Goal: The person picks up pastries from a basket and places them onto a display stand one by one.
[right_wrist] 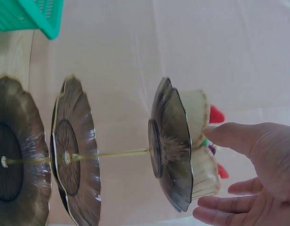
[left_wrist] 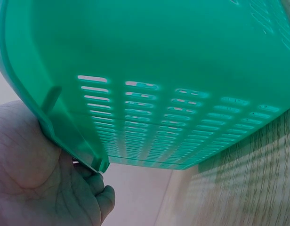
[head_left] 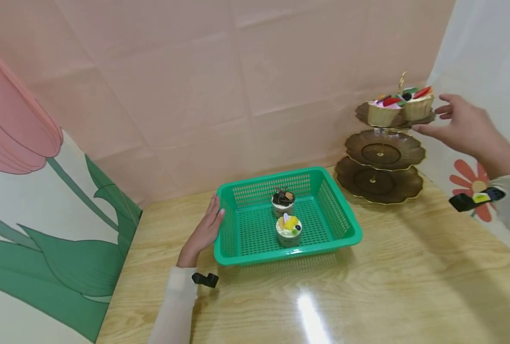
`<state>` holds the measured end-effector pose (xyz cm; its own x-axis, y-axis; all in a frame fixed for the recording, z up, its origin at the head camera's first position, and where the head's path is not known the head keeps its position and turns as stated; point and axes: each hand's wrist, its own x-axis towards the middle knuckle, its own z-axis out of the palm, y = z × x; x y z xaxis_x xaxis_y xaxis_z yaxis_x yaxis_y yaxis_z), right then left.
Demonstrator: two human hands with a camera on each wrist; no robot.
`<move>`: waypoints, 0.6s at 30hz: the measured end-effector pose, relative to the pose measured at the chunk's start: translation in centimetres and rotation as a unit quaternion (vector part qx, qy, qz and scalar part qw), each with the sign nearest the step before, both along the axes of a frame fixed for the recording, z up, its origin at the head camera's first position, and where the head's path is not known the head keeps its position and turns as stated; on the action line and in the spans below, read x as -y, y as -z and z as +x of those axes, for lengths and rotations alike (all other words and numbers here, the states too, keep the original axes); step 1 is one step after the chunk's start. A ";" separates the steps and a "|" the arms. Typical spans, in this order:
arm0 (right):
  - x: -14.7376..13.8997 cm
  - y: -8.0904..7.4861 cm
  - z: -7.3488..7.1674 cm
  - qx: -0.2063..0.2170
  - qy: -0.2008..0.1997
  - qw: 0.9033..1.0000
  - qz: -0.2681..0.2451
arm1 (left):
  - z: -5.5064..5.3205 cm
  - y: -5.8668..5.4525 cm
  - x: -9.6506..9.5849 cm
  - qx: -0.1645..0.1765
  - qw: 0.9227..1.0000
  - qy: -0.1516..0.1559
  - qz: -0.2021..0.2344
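My left hand [head_left: 206,229] rests against the left rim of a green plastic basket [head_left: 345,215], its fingers lying along the edge. In the left wrist view the palm sits beside the rim. Two dessert cups stand inside: one with a dark chocolate topping [head_left: 283,203], and one topped with fruit [head_left: 288,231]. My right hand [head_left: 467,125] is beside the top plate of a three-tier stand [head_left: 385,148], thumb and fingers spread. Two fruit-topped cupcakes sit there, a pink-creamed cupcake [head_left: 383,113] and a pale-creamed cupcake [head_left: 418,107], the latter nearest this hand.
The wooden table [head_left: 246,306] runs in front of the basket. A pinkish cloth wall [head_left: 186,86] closes the back, and flower-printed panels [head_left: 104,267] stand at both sides. The stand's middle plate [right_wrist: 84,146] and bottom plate [head_left: 353,179] bear no desserts.
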<state>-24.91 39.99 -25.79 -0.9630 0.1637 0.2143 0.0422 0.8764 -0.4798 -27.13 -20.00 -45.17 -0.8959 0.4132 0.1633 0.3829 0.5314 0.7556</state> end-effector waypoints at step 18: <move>8.8 3.9 6.3 -0.145 -0.066 0.986 -0.039 | -0.1 -0.1 0.1 0.004 1.000 0.000 -0.012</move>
<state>-18.59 31.16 -29.70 -0.8768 0.0671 0.4761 -0.2197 0.8248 -0.5210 -27.19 -20.05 -45.09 -0.8968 0.4179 0.1452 0.3768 0.5494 0.7458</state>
